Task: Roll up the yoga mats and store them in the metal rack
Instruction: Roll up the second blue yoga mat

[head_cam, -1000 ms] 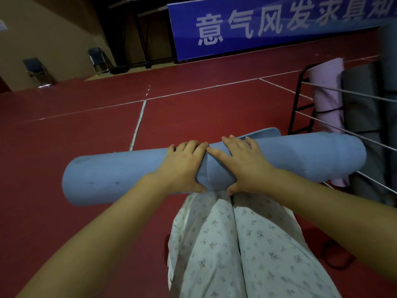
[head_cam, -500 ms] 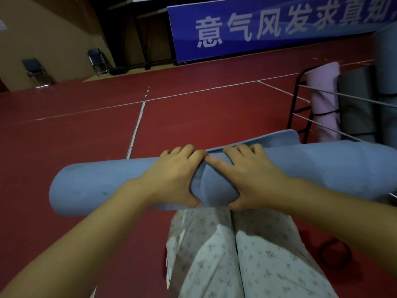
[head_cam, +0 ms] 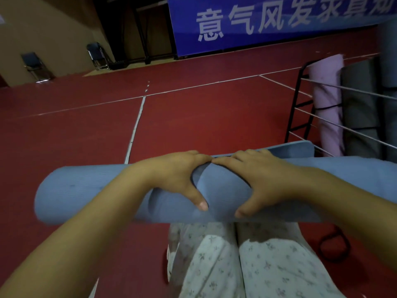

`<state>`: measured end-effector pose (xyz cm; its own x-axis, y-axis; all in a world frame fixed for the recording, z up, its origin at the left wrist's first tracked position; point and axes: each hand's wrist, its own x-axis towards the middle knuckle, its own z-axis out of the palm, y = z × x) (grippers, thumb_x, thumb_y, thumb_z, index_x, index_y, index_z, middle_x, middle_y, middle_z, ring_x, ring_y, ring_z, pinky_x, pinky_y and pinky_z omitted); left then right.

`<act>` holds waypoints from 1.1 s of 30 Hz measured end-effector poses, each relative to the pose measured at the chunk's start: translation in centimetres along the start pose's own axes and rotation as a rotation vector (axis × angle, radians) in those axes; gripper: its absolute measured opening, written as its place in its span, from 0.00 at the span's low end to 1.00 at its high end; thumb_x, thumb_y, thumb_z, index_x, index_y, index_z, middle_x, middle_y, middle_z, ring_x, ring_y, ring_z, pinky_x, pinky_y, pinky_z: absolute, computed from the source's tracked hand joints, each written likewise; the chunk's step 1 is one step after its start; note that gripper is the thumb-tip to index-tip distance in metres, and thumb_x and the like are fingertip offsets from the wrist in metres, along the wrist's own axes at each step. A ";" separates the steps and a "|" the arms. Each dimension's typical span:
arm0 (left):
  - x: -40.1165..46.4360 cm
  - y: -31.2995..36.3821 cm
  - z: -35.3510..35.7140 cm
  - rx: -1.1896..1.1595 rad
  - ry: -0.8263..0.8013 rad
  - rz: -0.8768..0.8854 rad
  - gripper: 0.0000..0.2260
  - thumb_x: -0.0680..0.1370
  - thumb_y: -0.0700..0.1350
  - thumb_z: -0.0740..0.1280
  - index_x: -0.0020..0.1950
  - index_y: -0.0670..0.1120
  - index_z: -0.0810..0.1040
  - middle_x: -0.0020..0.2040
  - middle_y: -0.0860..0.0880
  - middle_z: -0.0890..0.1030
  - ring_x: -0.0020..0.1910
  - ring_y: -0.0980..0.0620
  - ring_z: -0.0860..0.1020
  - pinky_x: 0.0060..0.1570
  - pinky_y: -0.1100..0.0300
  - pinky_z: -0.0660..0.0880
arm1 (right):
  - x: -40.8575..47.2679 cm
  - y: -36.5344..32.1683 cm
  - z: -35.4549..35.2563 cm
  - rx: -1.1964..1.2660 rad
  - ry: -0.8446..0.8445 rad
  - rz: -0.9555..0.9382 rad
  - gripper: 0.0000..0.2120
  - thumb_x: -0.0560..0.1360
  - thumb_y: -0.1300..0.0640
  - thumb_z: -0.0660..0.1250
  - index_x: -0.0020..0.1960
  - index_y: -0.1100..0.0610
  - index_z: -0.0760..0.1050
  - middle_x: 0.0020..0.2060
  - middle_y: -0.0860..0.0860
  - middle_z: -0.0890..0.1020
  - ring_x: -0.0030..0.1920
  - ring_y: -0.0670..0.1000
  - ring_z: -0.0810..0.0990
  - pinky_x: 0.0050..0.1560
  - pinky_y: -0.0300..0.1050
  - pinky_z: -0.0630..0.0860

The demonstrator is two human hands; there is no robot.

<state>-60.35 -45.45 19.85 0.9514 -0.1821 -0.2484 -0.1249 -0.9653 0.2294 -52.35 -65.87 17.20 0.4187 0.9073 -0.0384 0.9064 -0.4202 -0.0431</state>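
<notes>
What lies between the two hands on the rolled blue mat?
In the head view, only bare blue mat shows between the left hand and right hand; their fingertips nearly meet on top.

Matt blue foam-like yoga mat [head_cam: 86, 190], faint fine ribbing. Metal rack [head_cam: 300, 108]: black frame, pale thin wire rails. Pink rolled mat [head_cam: 326, 100] soft, matt. Red floor [head_cam: 204, 117] dull, smooth. Printed cloth trousers [head_cam: 268, 265].

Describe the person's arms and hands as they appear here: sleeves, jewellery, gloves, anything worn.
Both forearms are bare right to the bottom edge of the picture, with no sleeve in view. The left hand and right hand wear no gloves, and no rings, watch or bracelets show. A short, unpainted nail shows on the left thumb. Below them are pale trousers with a small floral print.
</notes>
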 end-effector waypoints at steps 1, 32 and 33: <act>0.1 -0.1 -0.2 -0.024 -0.010 -0.015 0.42 0.62 0.61 0.78 0.72 0.58 0.62 0.63 0.56 0.71 0.61 0.56 0.71 0.61 0.59 0.71 | 0.4 0.4 -0.3 0.033 -0.019 -0.003 0.51 0.60 0.30 0.71 0.73 0.37 0.45 0.61 0.44 0.68 0.59 0.48 0.68 0.62 0.50 0.64; 3.0 -1.9 -0.6 0.010 0.389 -0.153 0.34 0.67 0.61 0.74 0.70 0.52 0.70 0.65 0.51 0.74 0.64 0.49 0.72 0.64 0.51 0.68 | 4.7 2.9 0.3 -0.037 0.148 0.059 0.51 0.58 0.26 0.68 0.74 0.44 0.53 0.64 0.45 0.65 0.62 0.51 0.67 0.62 0.51 0.66; 3.0 -1.7 0.0 0.061 0.466 -0.189 0.31 0.69 0.62 0.72 0.69 0.53 0.71 0.65 0.51 0.74 0.63 0.49 0.72 0.64 0.48 0.67 | 5.1 3.3 0.0 -0.001 0.130 0.062 0.51 0.58 0.26 0.69 0.74 0.43 0.52 0.64 0.45 0.66 0.62 0.51 0.68 0.62 0.52 0.67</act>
<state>-57.30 -44.37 18.70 0.9818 0.0864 0.1691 0.0588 -0.9851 0.1619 -47.20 -62.64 16.83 0.4778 0.8740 0.0886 0.8785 -0.4758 -0.0438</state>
